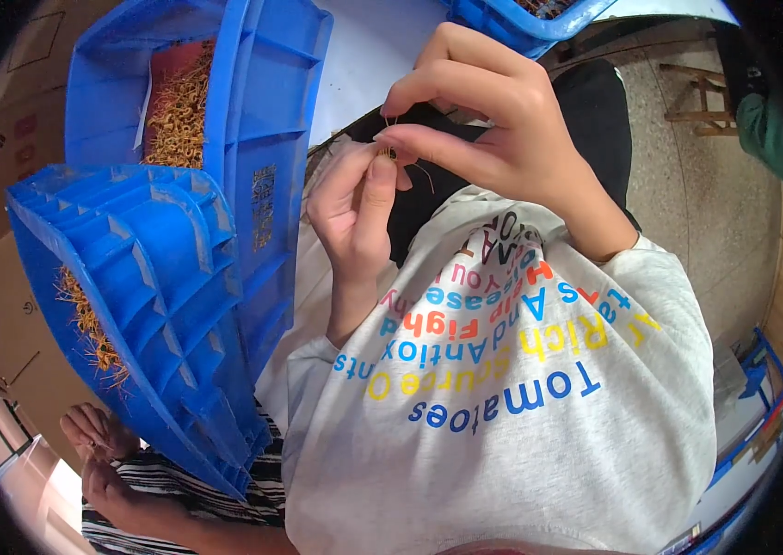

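Note:
My left hand (pixel 350 205) is closed, with thumb and fingertips pinching a small dark coil (pixel 389 154) wound with yellowish wire. A thin copper-coloured wire (pixel 427 175) curves out from the coil on its right side. Just above, my right hand (pixel 511 116) is closed too. Its thumb and forefinger pinch a short stretch of thin wire, and its thumb tip comes very near the left fingertips. Part of the coil is hidden behind my fingers. Both hands are raised in front of my printed light-grey shirt.
At left, a blue bin (pixel 266 166) contains many golden wire pieces (pixel 180 116). A second, tilted blue bin (pixel 151 268) holds more. Another blue bin (pixel 539 28) stands at the top. A co-worker's hands (pixel 104 458) are at lower left, and a wooden stool (pixel 701 102) is at upper right.

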Tool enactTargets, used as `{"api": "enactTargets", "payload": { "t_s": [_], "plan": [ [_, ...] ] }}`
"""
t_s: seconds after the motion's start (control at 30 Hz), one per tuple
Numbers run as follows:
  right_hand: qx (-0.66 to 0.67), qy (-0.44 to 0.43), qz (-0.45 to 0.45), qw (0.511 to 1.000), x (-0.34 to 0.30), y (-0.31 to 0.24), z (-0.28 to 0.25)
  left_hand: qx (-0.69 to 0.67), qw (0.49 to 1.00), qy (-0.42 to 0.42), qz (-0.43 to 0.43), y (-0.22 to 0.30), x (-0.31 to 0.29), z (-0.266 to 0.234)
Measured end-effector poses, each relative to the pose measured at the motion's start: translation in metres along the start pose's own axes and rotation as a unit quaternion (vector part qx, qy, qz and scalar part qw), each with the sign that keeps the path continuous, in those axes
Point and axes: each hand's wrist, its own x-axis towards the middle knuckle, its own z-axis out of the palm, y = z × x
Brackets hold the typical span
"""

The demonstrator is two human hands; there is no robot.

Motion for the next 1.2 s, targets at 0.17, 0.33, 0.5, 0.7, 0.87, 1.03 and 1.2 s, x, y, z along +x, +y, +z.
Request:
{"api": "enactTargets", "payload": {
  "t_s": [0.17,0.33,0.5,0.7,0.87,1.03,1.2],
  "plan": [
    [0.061,-0.019,0.009,0.998,-0.001,0.002,0.001,0.007,1.000,-0.008,-0.018,0.003,-0.001,-0.001],
    [0.096,-0.057,0.004,0.994,0.003,0.001,-0.004,-0.040,0.996,-0.033,-0.077,0.007,0.000,-0.002],
    [0.113,-0.079,-0.021,0.990,0.004,0.005,-0.004,-0.128,0.982,-0.043,-0.133,0.006,-0.001,0.000],
    [0.141,-0.041,0.007,0.989,0.006,0.000,-0.006,-0.219,0.967,-0.021,-0.132,0.001,-0.003,0.003],
    [0.161,-0.034,0.084,0.983,0.005,0.005,-0.010,-0.267,0.959,-0.046,-0.078,-0.008,-0.002,0.001],
    [0.203,-0.057,0.107,0.972,0.002,0.013,-0.008,-0.285,0.955,-0.041,-0.067,-0.005,0.000,0.002],
    [0.268,-0.092,0.110,0.953,-0.004,0.019,-0.003,-0.269,0.959,-0.038,-0.081,0.002,-0.002,0.003]
  ]
}}
